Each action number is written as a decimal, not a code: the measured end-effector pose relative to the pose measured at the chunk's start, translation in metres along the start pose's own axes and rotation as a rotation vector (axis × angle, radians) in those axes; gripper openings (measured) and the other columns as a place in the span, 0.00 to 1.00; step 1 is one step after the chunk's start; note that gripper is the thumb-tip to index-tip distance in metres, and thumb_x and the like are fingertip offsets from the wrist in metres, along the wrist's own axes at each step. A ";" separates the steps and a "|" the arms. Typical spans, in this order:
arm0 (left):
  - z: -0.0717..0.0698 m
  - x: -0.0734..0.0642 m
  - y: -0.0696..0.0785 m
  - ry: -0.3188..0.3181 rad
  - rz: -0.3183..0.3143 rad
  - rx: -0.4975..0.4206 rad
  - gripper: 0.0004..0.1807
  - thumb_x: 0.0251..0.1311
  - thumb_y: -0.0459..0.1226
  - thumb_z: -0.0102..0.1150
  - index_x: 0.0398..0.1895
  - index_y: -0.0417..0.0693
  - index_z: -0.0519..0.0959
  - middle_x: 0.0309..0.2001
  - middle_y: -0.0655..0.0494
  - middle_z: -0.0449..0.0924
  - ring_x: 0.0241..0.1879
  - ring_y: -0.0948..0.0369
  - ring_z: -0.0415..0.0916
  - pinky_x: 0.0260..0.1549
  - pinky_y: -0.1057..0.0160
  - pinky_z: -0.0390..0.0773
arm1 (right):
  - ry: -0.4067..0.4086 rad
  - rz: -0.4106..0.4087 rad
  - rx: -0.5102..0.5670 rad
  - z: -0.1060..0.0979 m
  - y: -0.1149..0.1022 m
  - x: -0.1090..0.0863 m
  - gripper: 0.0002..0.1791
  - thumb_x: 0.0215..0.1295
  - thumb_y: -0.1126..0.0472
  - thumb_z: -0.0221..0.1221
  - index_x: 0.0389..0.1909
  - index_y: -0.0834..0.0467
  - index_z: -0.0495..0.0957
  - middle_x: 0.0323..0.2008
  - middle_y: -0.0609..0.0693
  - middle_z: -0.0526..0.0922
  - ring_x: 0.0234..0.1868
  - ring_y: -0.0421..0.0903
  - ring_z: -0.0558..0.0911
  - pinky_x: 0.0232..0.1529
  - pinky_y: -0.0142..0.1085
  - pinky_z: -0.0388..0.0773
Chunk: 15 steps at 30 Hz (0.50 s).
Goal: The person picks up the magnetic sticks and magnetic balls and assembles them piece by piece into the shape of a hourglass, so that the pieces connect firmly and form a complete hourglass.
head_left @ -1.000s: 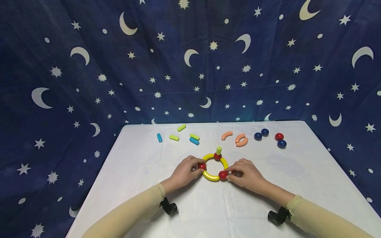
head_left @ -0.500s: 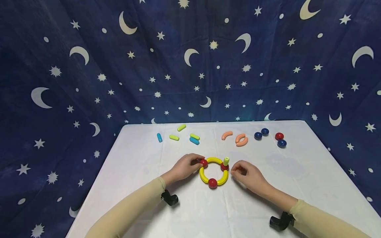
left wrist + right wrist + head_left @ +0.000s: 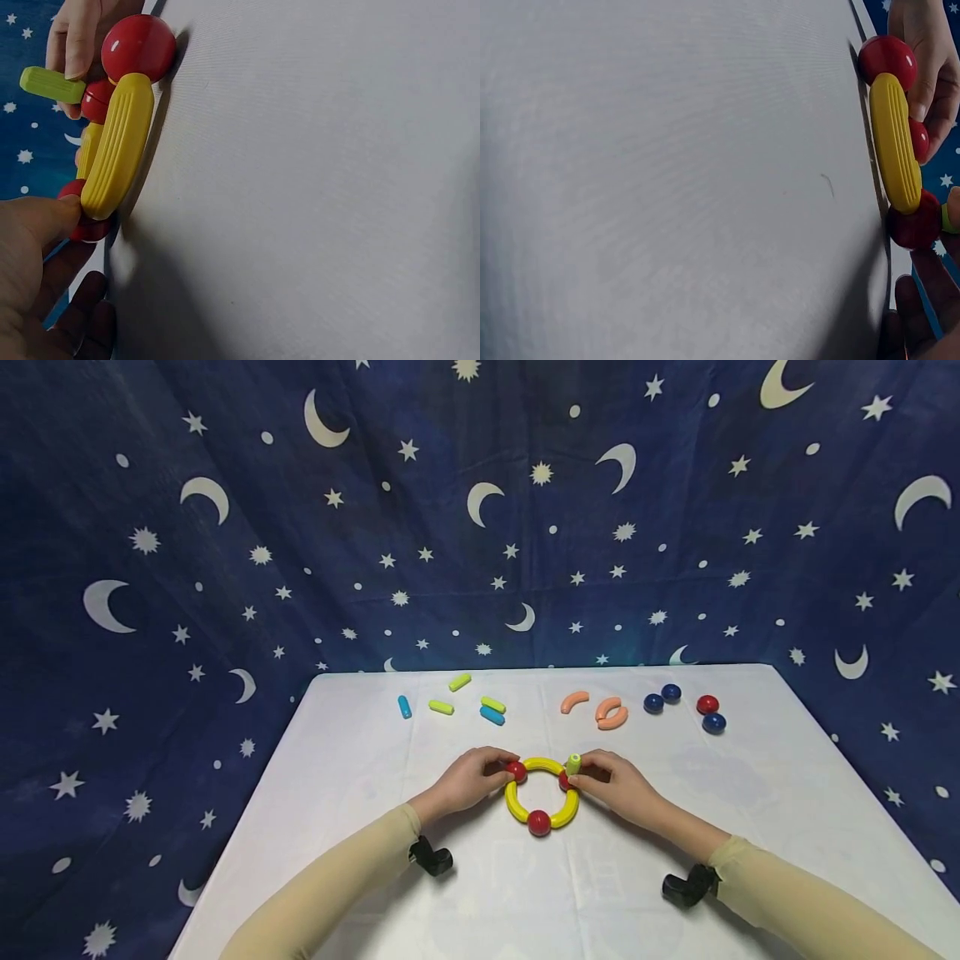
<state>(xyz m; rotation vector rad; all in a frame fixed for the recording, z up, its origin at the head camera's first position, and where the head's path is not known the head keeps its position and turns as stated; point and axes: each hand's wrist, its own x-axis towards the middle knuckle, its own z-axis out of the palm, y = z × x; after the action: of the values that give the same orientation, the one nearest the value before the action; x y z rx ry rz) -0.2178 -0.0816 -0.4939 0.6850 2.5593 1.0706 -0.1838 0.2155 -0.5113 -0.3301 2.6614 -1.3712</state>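
Observation:
A ring of yellow curved magnetic rods (image 3: 516,805) joined by red balls (image 3: 539,823) lies on the white table. From the ball at its far right, a short lime green magnetic rod (image 3: 573,765) stands upright. My left hand (image 3: 471,783) pinches the red ball at the ring's far left between thumb and fingers; the left wrist view shows its thumb on that ball (image 3: 70,189). My right hand (image 3: 621,787) pinches the lime rod low, where it meets its red ball, partly covering that ball. The near ball is untouched.
Behind the ring at the left lie loose lime rods (image 3: 441,707) and blue rods (image 3: 405,707). Orange curved rods (image 3: 575,702) sit at back centre-right. Dark blue balls (image 3: 653,703) and one red ball (image 3: 707,704) are at back right. A star-patterned curtain (image 3: 480,527) hangs behind the table.
The ring has turned clockwise, bringing the lime rod from the far side to the right. My right hand let go of one ball, moved off, then came onto the lime rod. The left kept its ball.

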 end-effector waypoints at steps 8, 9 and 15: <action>0.001 0.001 -0.001 0.002 -0.002 -0.009 0.20 0.71 0.44 0.63 0.63 0.53 0.81 0.53 0.63 0.82 0.48 0.63 0.75 0.57 0.59 0.75 | -0.004 0.015 0.016 0.000 0.003 0.003 0.18 0.68 0.47 0.67 0.51 0.54 0.83 0.45 0.47 0.83 0.45 0.47 0.78 0.49 0.38 0.79; 0.001 0.001 -0.001 0.003 0.002 -0.012 0.20 0.71 0.44 0.63 0.63 0.52 0.80 0.53 0.62 0.82 0.48 0.63 0.75 0.57 0.58 0.75 | -0.007 0.016 0.009 0.000 0.004 0.003 0.19 0.67 0.47 0.68 0.51 0.54 0.83 0.45 0.46 0.83 0.46 0.47 0.78 0.50 0.39 0.78; 0.001 0.001 0.000 0.008 0.008 -0.025 0.20 0.71 0.43 0.63 0.63 0.51 0.81 0.53 0.61 0.82 0.49 0.62 0.75 0.58 0.57 0.74 | -0.029 0.034 -0.033 -0.001 0.003 0.005 0.19 0.64 0.47 0.70 0.50 0.53 0.84 0.45 0.47 0.83 0.47 0.49 0.76 0.54 0.47 0.76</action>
<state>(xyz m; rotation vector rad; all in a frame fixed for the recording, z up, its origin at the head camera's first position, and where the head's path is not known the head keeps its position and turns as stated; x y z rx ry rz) -0.2177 -0.0802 -0.4946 0.6863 2.5478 1.1085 -0.1889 0.2166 -0.5137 -0.3050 2.6567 -1.3039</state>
